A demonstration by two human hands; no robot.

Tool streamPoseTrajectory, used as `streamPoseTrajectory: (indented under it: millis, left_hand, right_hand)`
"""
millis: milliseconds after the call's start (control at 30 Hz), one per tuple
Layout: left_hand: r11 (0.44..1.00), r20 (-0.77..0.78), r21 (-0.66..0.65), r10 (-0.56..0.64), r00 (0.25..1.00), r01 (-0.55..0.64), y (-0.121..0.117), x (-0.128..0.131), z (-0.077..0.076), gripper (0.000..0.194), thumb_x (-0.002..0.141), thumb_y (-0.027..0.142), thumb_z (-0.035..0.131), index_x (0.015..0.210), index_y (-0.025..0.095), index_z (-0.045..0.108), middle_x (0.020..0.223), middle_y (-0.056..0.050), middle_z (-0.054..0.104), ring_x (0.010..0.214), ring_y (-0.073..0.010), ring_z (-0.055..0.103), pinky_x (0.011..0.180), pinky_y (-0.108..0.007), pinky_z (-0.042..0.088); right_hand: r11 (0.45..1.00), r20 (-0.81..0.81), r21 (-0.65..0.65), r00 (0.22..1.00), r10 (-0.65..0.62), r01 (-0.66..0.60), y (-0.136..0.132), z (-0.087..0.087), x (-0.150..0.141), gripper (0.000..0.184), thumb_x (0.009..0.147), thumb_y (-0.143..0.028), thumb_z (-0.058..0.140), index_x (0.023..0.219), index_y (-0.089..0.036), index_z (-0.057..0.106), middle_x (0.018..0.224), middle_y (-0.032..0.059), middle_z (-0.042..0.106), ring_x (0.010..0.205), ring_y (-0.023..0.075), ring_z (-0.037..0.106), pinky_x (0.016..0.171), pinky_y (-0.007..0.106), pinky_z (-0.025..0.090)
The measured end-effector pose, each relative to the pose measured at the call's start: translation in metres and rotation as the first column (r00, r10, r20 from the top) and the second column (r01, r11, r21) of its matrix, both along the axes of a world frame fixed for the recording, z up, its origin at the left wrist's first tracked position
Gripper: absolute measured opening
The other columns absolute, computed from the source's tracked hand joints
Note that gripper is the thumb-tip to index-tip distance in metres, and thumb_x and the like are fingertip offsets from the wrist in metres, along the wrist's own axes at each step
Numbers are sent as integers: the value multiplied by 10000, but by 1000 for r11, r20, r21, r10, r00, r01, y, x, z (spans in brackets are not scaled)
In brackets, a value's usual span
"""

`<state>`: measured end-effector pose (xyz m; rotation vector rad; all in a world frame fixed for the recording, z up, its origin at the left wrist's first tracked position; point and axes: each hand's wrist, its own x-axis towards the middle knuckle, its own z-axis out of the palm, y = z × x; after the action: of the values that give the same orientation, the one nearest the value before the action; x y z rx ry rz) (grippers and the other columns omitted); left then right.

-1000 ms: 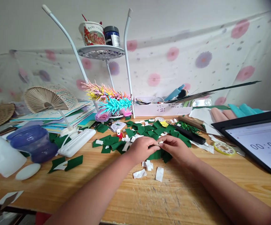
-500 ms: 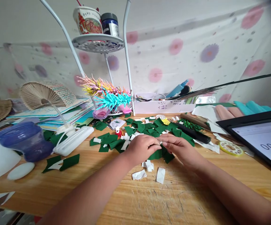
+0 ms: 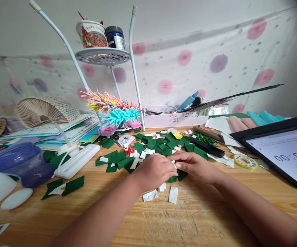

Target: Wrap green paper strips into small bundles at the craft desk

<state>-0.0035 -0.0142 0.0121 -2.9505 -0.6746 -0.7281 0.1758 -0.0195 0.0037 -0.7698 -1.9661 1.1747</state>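
My left hand (image 3: 156, 171) and my right hand (image 3: 193, 165) meet over the middle of the table, fingers curled and pinching. Between their fingertips shows a small bit of white paper (image 3: 173, 162), mostly covered by the fingers. Beneath and behind the hands lie many cut green paper pieces (image 3: 163, 148), mixed with small white scraps. Closer to me, a white paper piece (image 3: 173, 195) and a crumpled white strip (image 3: 150, 195) rest on the wood.
On the left stand a blue plastic container (image 3: 22, 164), a white lamp base (image 3: 77, 161) and a folding fan (image 3: 47, 108). A white rack (image 3: 102, 56) rises behind. To the right are a yellow tape roll (image 3: 245, 161), a black stapler-like object (image 3: 207, 147) and a tablet (image 3: 287, 151).
The view has shifted slightly up and to the right. My left hand has turned, its back now more toward me, and both hands stay together around the small white paper.
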Motion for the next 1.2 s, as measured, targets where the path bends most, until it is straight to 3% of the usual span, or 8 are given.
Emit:
streamPoseTrajectory:
  millis: [233, 400, 567, 700, 933, 1067, 1200]
  left_hand:
    - [996, 28, -49, 70, 997, -69, 8, -1, -4, 184, 762, 284, 483, 672, 184, 609, 663, -11, 632, 653, -130, 554, 639, -250, 370]
    - [954, 127, -241, 213, 969, -178, 8, -1, -4, 148, 736, 261, 513, 658, 170, 601, 648, 2, 616, 619, -111, 528, 573, -214, 366]
    - [885, 261, -422, 324, 909, -195, 5, 1, 0, 128, 716, 249, 521, 657, 155, 585, 599, 18, 578, 554, -90, 494, 508, -186, 360]
    - [854, 306, -483, 370, 877, -192, 5, 3, 0, 160, 698, 258, 541, 817, 162, 586, 580, 28, 563, 522, -87, 479, 502, -190, 373]
    - [908, 251, -362, 315, 915, -213, 2, 4, 0, 303, 696, 229, 548, 998, 201, 550, 587, 36, 578, 531, -90, 491, 545, -206, 379]
    - [945, 252, -224, 291, 923, -237, 0, 4, 1, 238, 711, 238, 538, 941, 190, 579, 594, 17, 596, 583, -112, 518, 602, -233, 386]
    - [959, 251, -169, 264, 931, -227, -2, 5, 3, 173, 748, 258, 497, 859, 182, 606, 636, -2, 619, 613, -121, 530, 599, -235, 382]
  right_hand:
    - [977, 46, 78, 979, -201, 197, -1, -3, -8, 193, 766, -298, 481, 825, -182, 624, 783, 43, 602, 734, 163, 534, 682, 285, 416]
    - [956, -4, 71, 958, -286, 286, -2, -4, -11, 176, 758, -309, 487, 779, -176, 601, 773, 34, 597, 728, 162, 527, 663, 271, 406]
    - [952, -112, -3, 946, -304, 306, -2, -3, -10, 163, 745, -325, 508, 756, -174, 570, 731, 12, 548, 702, 137, 488, 645, 250, 380]
    - [951, -276, -147, 912, -303, 271, -2, -1, -12, 144, 703, -307, 563, 730, -172, 521, 660, -23, 483, 607, 95, 444, 564, 217, 355]
    - [940, -351, -238, 881, -317, 243, -6, 2, -18, 200, 664, -318, 597, 643, -166, 467, 568, -48, 420, 490, 66, 353, 454, 200, 279]
    - [939, -349, -247, 882, -316, 238, -8, 3, -21, 203, 672, -319, 588, 628, -163, 465, 571, -44, 416, 485, 62, 335, 448, 199, 272]
    - [935, -339, -274, 887, -313, 225, -12, 5, -24, 194, 669, -314, 587, 620, -171, 466, 585, -40, 418, 520, 74, 372, 458, 196, 325]
